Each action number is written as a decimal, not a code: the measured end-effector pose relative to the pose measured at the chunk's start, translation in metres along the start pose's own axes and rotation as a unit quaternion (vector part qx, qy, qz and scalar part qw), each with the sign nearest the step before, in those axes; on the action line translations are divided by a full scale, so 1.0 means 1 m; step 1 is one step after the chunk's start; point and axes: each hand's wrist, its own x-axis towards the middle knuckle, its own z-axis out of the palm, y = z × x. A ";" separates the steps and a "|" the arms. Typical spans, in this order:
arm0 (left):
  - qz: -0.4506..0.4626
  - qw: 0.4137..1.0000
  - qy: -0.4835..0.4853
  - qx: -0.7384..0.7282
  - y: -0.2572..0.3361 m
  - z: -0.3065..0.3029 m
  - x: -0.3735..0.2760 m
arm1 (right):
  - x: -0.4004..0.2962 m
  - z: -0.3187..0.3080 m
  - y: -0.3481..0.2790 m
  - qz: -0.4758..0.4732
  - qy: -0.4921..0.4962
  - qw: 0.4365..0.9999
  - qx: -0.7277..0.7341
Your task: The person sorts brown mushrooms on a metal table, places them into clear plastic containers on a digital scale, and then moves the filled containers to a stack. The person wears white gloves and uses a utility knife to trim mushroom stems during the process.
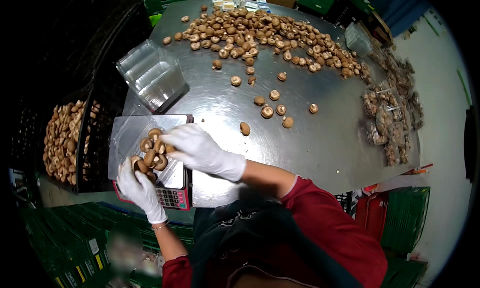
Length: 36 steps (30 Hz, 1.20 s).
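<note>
Brown mushrooms lie heaped in a clear plastic tray on the metal plate of a red digital scale at the table's left edge. My left hand, in a white glove, cups the near left side of the heap, its fingertips against mushrooms. From the right, my gloved right hand reaches over the heap's other side, fingers bent around a mushroom; a slight blur and overlap hide how firmly it is held. The scale's keypad shows between my hands.
A stack of clear plastic containers stands beyond the scale. Loose mushrooms cover the far part of the metal table, with several nearer the middle. Filled clear packs are piled at the right. A black crate of mushrooms stands left.
</note>
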 end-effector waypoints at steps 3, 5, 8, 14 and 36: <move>0.006 0.997 0.027 -0.072 0.035 -0.011 0.002 | -0.082 -0.032 0.070 0.112 0.073 0.991 -0.028; 0.010 0.975 0.033 -0.220 0.055 -0.008 -0.004 | -0.128 -0.075 0.083 0.245 0.102 0.962 -0.064; 0.015 0.960 -0.068 -0.271 0.106 0.018 -0.010 | -0.208 -0.115 0.128 0.311 0.200 0.872 -0.322; -0.019 0.831 -0.302 -0.466 0.213 0.125 -0.031 | -0.237 -0.138 0.174 0.377 0.099 0.872 -0.296; -0.445 0.318 -0.460 -0.699 0.231 0.205 -0.052 | -0.146 -0.186 0.265 0.371 0.048 0.912 -0.165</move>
